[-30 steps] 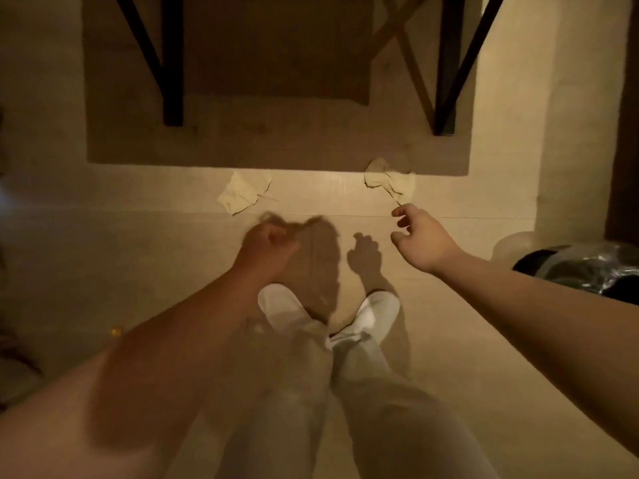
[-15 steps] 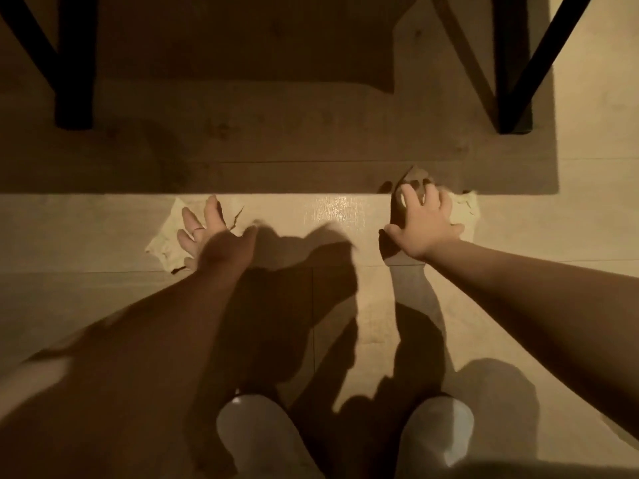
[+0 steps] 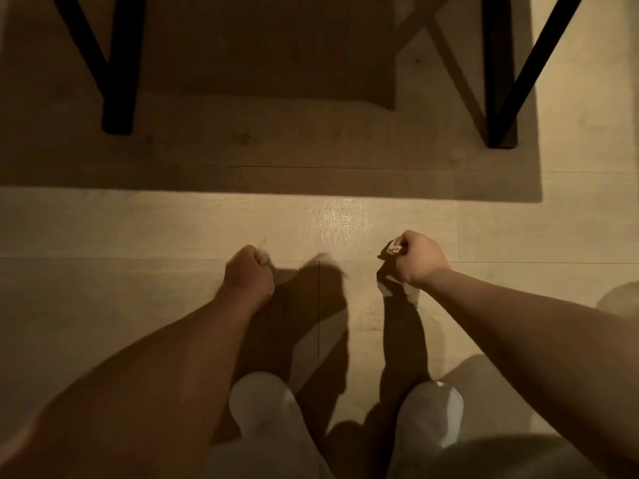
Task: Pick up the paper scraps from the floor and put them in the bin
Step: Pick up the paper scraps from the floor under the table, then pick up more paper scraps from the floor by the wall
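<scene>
My left hand (image 3: 247, 273) is a closed fist above the pale floor, gripping a paper scrap (image 3: 263, 254) of which only a small white corner pokes out by the thumb. My right hand (image 3: 416, 259) is also fisted round a second crumpled paper scrap (image 3: 393, 250); bits of it show at the knuckles and below the palm (image 3: 385, 286). Both fists hover just in front of my white shoes. No loose scrap lies on the visible floor. A pale rounded edge at the far right (image 3: 622, 299) may be the bin.
Black table legs stand at the upper left (image 3: 116, 95) and upper right (image 3: 499, 108), with the table's dark shadow across the floor beyond my hands. My two white shoes (image 3: 262, 406) (image 3: 430, 413) are planted below the hands.
Half a second ago both hands lay flat on the scraps on the floor. Now each has closed round its scrap and drawn back toward my feet.
</scene>
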A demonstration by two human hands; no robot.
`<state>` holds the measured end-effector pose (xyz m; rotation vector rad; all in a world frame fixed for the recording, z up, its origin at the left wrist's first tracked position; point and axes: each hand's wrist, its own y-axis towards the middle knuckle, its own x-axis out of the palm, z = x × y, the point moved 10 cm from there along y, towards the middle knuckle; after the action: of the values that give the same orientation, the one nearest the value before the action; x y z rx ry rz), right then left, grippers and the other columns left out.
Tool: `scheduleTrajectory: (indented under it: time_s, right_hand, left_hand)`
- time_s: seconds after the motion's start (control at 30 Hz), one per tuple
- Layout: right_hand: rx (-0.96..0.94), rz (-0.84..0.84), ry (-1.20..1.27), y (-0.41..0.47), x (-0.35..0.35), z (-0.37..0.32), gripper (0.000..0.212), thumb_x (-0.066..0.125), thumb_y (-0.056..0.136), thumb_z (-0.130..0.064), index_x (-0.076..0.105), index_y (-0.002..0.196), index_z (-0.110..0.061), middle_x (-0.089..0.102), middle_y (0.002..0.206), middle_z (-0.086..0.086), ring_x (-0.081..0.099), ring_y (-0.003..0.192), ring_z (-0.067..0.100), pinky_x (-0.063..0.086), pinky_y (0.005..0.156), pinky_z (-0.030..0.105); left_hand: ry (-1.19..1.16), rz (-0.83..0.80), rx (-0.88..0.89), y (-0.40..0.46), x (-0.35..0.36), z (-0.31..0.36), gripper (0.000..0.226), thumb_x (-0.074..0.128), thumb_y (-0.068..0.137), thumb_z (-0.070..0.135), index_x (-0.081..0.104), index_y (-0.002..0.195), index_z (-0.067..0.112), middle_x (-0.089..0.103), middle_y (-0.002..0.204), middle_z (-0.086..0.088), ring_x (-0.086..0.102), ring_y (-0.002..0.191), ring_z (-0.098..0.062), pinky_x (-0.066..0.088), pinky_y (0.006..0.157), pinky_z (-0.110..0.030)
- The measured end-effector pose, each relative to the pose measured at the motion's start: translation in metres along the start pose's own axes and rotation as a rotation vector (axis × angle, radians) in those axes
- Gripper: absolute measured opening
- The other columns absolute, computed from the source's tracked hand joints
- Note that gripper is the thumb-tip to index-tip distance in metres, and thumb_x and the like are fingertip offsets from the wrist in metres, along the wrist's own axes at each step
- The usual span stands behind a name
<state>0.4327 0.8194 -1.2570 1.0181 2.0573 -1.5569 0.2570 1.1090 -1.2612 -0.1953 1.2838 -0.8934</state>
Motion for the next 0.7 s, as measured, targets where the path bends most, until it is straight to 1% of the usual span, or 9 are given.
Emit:
scheduleTrajectory:
  time_s: [0.07, 0.1, 0.17, 0.2, 0.33, 0.43, 0.5, 0.63, 0.7]
  right_hand:
    - [-0.009, -0.024, 0.017, -0.037, -0.016, -0.013, 0.022, 0.049, 0.087, 0.003, 0.06, 0.101, -0.01, 0.063, 0.095, 0.009, 0.059, 0.076, 0.021, 0.047, 0.063, 0.027]
    - [-0.017, -0.033, 0.024, -0.058, -0.027, -0.02, 0.022, 0.048, 0.087, 0.002, 0.061, 0.101, -0.01, 0.064, 0.094, 0.009, 0.06, 0.077, 0.023, 0.048, 0.064, 0.029]
    - [-0.042, -0.043, 0.019, -0.107, -0.053, -0.039, 0.021, 0.048, 0.086, 0.001, 0.06, 0.1, -0.009, 0.064, 0.093, 0.01, 0.063, 0.083, 0.028, 0.051, 0.068, 0.032]
    - [-0.049, -0.048, 0.014, -0.131, -0.067, -0.049, 0.021, 0.048, 0.085, 0.001, 0.06, 0.099, -0.009, 0.065, 0.093, 0.011, 0.063, 0.084, 0.031, 0.051, 0.069, 0.033]
    - [-0.057, -0.098, -0.008, -0.241, -0.123, -0.094, 0.024, 0.052, 0.081, 0.003, 0.058, 0.1, -0.012, 0.067, 0.095, 0.013, 0.06, 0.082, 0.03, 0.044, 0.059, 0.025]
    - [-0.071, -0.171, -0.012, -0.33, -0.158, -0.13, 0.027, 0.057, 0.077, 0.004, 0.058, 0.098, -0.013, 0.068, 0.096, 0.012, 0.061, 0.085, 0.029, 0.044, 0.066, 0.028]
    - [-0.103, -0.222, -0.013, -0.389, -0.177, -0.153, 0.029, 0.06, 0.074, 0.004, 0.059, 0.096, -0.014, 0.07, 0.095, 0.012, 0.064, 0.085, 0.03, 0.048, 0.065, 0.03]
    - [-0.179, -0.315, 0.012, -0.489, -0.2, -0.191, 0.032, 0.063, 0.069, 0.007, 0.058, 0.092, -0.015, 0.068, 0.088, 0.011, 0.066, 0.079, 0.031, 0.057, 0.065, 0.041]
    - [-0.233, -0.36, 0.017, -0.531, -0.2, -0.209, 0.033, 0.063, 0.069, 0.007, 0.057, 0.095, -0.013, 0.066, 0.086, 0.009, 0.066, 0.08, 0.032, 0.056, 0.067, 0.04]
  left_hand:
    - [-0.018, -0.049, -0.048, -0.029, -0.017, 0.004, 0.011, 0.057, 0.091, 0.015, 0.053, 0.081, 0.018, 0.065, 0.099, -0.007, 0.057, 0.081, -0.023, 0.037, 0.058, -0.028]
    - [-0.053, -0.088, -0.089, -0.048, -0.029, 0.007, 0.006, 0.06, 0.088, 0.015, 0.058, 0.094, 0.015, 0.066, 0.109, -0.009, 0.06, 0.092, -0.025, 0.042, 0.067, -0.028]
    - [-0.194, -0.148, -0.197, -0.093, -0.057, 0.01, 0.044, 0.066, 0.08, 0.019, 0.058, 0.123, 0.014, 0.064, 0.121, -0.007, 0.061, 0.108, -0.028, 0.048, 0.086, -0.031]
    - [-0.304, -0.151, -0.243, -0.119, -0.077, 0.012, 0.05, 0.067, 0.079, 0.023, 0.057, 0.127, 0.014, 0.065, 0.12, -0.005, 0.062, 0.107, -0.027, 0.048, 0.089, -0.03]
    - [-0.466, -0.088, -0.332, -0.231, -0.167, 0.013, 0.037, 0.061, 0.09, 0.033, 0.066, 0.115, 0.006, 0.071, 0.108, -0.007, 0.066, 0.097, -0.027, 0.048, 0.083, -0.029]
    - [-0.571, -0.159, -0.441, -0.32, -0.219, 0.003, 0.037, 0.063, 0.085, 0.031, 0.07, 0.104, 0.001, 0.074, 0.099, -0.015, 0.072, 0.092, -0.032, 0.058, 0.083, -0.038]
    - [-0.58, -0.2, -0.502, -0.378, -0.25, -0.007, 0.034, 0.061, 0.084, 0.027, 0.07, 0.103, 0.0, 0.074, 0.102, -0.018, 0.071, 0.096, -0.036, 0.059, 0.087, -0.044]
    - [-0.599, -0.149, -0.586, -0.481, -0.31, -0.035, 0.026, 0.062, 0.087, 0.011, 0.068, 0.108, -0.002, 0.071, 0.103, -0.01, 0.07, 0.1, -0.033, 0.053, 0.073, -0.033]
    - [-0.771, -0.094, -0.615, -0.523, -0.329, -0.047, 0.029, 0.063, 0.085, 0.005, 0.067, 0.113, -0.003, 0.07, 0.11, -0.012, 0.068, 0.103, -0.031, 0.054, 0.082, -0.038]
